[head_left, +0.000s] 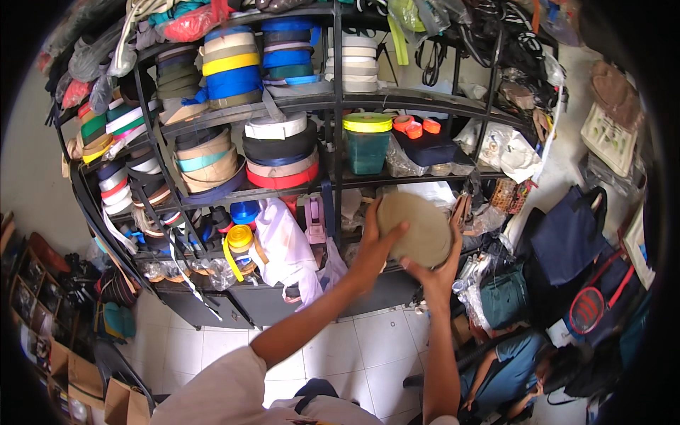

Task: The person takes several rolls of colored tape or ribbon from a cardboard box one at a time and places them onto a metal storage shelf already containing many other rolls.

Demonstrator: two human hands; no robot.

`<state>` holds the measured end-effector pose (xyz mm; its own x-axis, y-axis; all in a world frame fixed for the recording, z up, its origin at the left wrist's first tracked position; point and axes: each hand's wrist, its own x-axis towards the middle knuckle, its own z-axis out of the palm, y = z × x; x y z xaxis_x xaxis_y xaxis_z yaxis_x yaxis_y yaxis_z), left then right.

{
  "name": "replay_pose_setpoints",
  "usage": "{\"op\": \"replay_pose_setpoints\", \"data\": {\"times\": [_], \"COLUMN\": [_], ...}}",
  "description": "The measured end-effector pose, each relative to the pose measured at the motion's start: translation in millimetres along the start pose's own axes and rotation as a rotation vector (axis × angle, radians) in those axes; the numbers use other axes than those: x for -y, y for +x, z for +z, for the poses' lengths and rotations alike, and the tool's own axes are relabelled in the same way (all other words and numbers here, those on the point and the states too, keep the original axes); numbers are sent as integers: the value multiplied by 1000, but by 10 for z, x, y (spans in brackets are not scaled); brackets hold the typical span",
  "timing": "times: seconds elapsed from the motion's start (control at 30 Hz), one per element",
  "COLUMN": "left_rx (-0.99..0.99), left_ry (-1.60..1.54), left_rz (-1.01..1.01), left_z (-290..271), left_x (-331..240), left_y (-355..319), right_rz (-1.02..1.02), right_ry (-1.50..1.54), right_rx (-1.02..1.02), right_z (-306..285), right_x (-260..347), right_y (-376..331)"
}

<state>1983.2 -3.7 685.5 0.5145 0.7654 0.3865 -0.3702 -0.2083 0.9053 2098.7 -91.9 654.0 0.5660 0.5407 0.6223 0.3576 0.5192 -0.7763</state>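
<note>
Both my hands hold a round khaki webbing roll [416,230] in front of the shelf rack, its flat side facing me. My left hand [377,248] grips its left edge, thumb laid across the flat side. On the lower right edge is my right hand [435,278], thumb on the near face; its other fingers are partly hidden behind the roll. Past the roll, the lower shelf holds clear plastic bags [432,191]. Up and to the left stands a teal tub with a yellow lid [367,145], next to small orange rolls [416,127].
Stacked webbing rolls [280,152] fill the black rack [337,92]. A white plastic bag [282,237] hangs off the lower shelf beside a yellow roll [239,239]. At lower right sits a person in a blue shirt [516,365]. Bags [570,223] hang on the right wall.
</note>
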Motion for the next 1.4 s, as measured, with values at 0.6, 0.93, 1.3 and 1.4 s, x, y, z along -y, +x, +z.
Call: {"op": "replay_pose_setpoints", "data": {"times": [0.6, 0.93, 1.3, 1.4], "left_rx": [-467, -626, -798, -890], "left_ry": [1004, 1392, 924, 985], "left_rz": [1239, 860, 683, 777], "left_z": [-103, -307, -524, -583], "left_x": [-865, -1077, -1024, -972], "left_y": [3931, 4517, 4697, 4789], "right_rz": [5, -289, -399, -331], "right_ry": [-38, 230, 92, 112], "right_rx": [-288, 83, 519, 522], "right_z": [721, 1295, 2038, 2081], "right_x": [-706, -773, -294, -271], "right_y": [4541, 5610, 5471, 5404]}}
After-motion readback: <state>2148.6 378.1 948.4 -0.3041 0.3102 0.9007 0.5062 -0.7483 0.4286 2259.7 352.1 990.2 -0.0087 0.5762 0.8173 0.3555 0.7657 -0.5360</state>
